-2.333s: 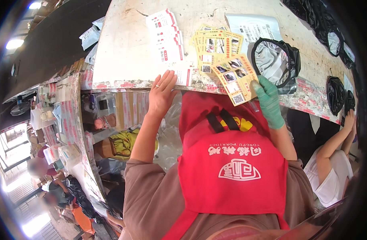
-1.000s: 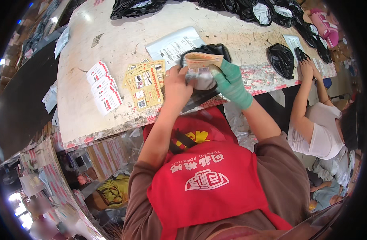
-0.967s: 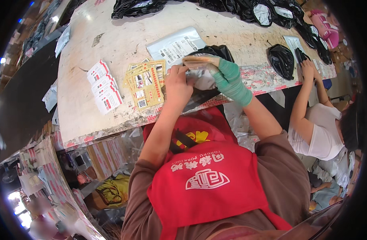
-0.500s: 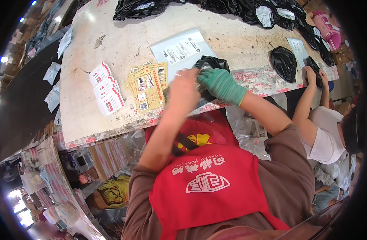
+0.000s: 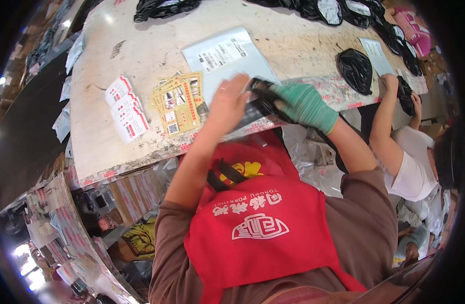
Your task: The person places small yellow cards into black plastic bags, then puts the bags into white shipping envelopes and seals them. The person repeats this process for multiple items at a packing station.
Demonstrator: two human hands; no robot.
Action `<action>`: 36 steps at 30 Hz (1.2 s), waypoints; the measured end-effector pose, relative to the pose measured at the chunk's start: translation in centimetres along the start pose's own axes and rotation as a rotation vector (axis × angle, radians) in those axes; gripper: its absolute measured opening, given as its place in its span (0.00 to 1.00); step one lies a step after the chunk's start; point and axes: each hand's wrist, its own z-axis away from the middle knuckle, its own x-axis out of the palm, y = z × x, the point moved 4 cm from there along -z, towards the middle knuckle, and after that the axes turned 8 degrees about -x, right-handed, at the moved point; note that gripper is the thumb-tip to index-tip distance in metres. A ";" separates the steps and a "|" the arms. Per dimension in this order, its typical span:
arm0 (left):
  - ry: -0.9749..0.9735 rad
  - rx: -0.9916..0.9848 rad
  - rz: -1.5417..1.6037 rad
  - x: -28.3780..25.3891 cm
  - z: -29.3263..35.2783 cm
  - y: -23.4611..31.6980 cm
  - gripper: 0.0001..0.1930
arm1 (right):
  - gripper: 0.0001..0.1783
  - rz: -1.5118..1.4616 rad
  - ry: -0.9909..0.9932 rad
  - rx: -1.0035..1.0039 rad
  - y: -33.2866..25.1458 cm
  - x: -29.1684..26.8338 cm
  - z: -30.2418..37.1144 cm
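Observation:
My right hand (image 5: 307, 107), in a green knit glove, grips a crumpled black plastic bag (image 5: 269, 101) at the table's near edge. My bare left hand (image 5: 228, 103) is just left of the bag, smeared by motion, its fingers looking stretched out with nothing visible in them. Whether its fingertips touch the bag is unclear. Beyond both hands lies a flat pale grey mailing bag (image 5: 260, 60) with a white printed label (image 5: 223, 55). Left of my left hand are overlapping yellow printed cards (image 5: 177, 104). Further left, white-and-red cards (image 5: 126, 111) lie fanned out.
The worn white table (image 5: 141, 55) has a taped near edge. Several black bagged parcels (image 5: 328, 11) line its far side. At right, another person's hands (image 5: 391, 82) hold a black item beside a black bundle (image 5: 355, 71). A dark surface (image 5: 27, 126) lies left.
My right hand has shifted right and slightly nearer me with the black bag. My left hand has drawn apart from my right. The view has shifted slightly.

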 end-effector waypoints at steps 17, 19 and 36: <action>-0.077 0.023 -0.207 1.3 2.4 -0.8 0.14 | 0.35 -0.120 0.294 -0.023 -6.4 5.8 3.6; -0.072 0.090 -0.327 1.2 2.3 0.2 0.14 | 0.36 -0.372 0.360 0.036 -4.9 5.7 3.8; 0.280 0.037 -0.080 -1.4 1.6 1.8 0.08 | 0.18 -0.553 0.142 0.254 -2.5 5.8 -4.4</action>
